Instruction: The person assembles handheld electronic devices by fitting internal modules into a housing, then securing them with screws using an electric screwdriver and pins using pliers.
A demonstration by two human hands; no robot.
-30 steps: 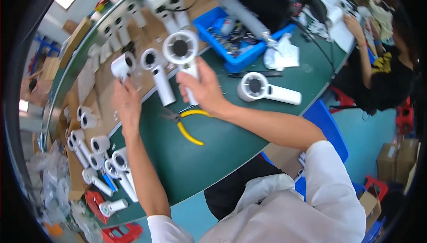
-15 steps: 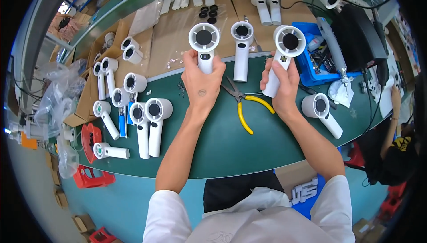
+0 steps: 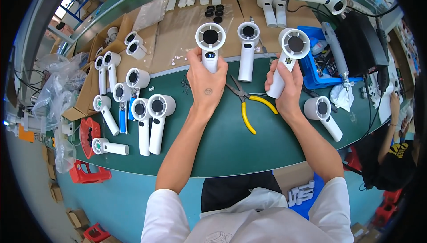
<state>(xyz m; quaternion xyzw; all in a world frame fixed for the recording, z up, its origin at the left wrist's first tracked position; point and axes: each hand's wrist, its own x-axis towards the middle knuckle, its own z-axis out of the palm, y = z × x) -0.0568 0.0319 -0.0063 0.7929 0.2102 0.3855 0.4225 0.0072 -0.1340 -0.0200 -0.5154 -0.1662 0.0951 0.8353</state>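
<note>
Here, at frame centre, your left hand (image 3: 207,83) and right hand (image 3: 284,85) each clasp a white handheld fan (image 3: 210,45) (image 3: 288,56) by the handle, seemingly mid-inspection; next calls for setting one down beside the yellow pliers (image 3: 249,107).

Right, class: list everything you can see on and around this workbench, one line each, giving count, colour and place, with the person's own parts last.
fan in left hand: one, white, held upright above the mat
fan in right hand: one, white, tilted, near the blue bin
fan between the hands: one, white, lying on the bench
fan at right: one, white, on the mat's right side
fans at left: several, white, laid in rows on mat and cardboard
pliers: one pair, yellow handles, between the forearms
blue bin: one, holding small parts, right of centre
green mat: one, covering the bench front
red tray: one, left edge
left hand: gripping a fan handle
right hand: gripping a fan handle
</note>
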